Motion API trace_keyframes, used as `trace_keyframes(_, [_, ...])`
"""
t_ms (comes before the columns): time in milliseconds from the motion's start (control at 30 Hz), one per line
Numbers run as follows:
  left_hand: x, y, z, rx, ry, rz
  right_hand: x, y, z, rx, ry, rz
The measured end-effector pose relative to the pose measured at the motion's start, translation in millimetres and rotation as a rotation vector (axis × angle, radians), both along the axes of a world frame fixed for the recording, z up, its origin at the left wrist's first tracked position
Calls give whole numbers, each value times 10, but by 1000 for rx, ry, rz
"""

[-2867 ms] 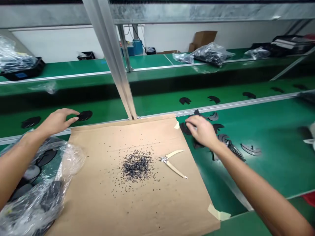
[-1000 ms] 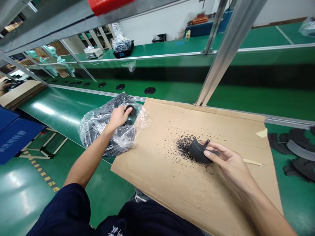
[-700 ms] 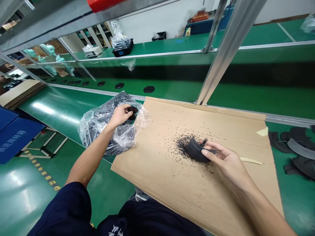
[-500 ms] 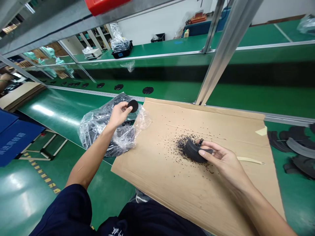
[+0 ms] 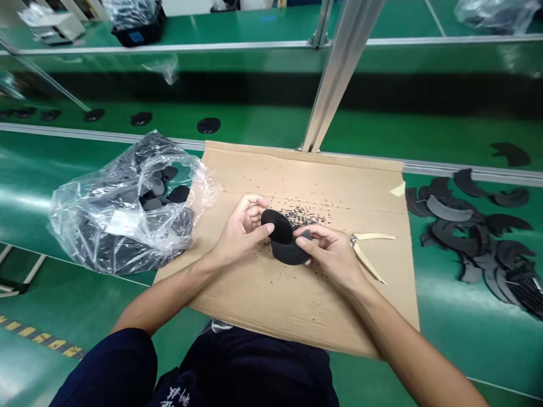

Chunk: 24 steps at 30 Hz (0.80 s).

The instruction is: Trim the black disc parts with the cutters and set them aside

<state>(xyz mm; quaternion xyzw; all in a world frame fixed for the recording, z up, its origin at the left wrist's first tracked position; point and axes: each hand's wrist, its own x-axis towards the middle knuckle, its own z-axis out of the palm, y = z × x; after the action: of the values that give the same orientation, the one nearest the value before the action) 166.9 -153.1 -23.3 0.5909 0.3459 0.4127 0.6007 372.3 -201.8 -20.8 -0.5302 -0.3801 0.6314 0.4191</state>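
- Black disc [image 5: 276,225] pinched in the left hand [image 5: 241,229], resting against a curved black piece [image 5: 291,254] (fingers hide where they meet).
- Right hand [image 5: 328,249] clamped on that curved piece, just beside the left hand, both above the cardboard [image 5: 339,308].
- Black crumbs [image 5: 303,216] scattered on the cardboard; snips [image 5: 368,251] lie just beside the right hand.
- Plastic bag [image 5: 85,226] of dark pieces on the bench [image 5: 466,339] at left; loose black pieces [image 5: 462,229] at right.
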Motion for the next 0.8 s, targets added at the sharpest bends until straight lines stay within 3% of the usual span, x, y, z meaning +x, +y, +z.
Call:
trace_keyframes(200, [52, -88, -136, 58, 88, 36, -35, -42, -74, -37, 38, -5])
trace_keyframes(300, [38, -104, -182, 190, 175, 67, -52, -44, -104, -42, 79, -15])
trace_keyframes(533, [16, -131, -152, 498, 370, 45, -88, -81, -89, -38, 79, -53])
trace_keyframes(800, [24, -158, -147, 612, 384, 68, -69, -116, -118, 90, -64, -29])
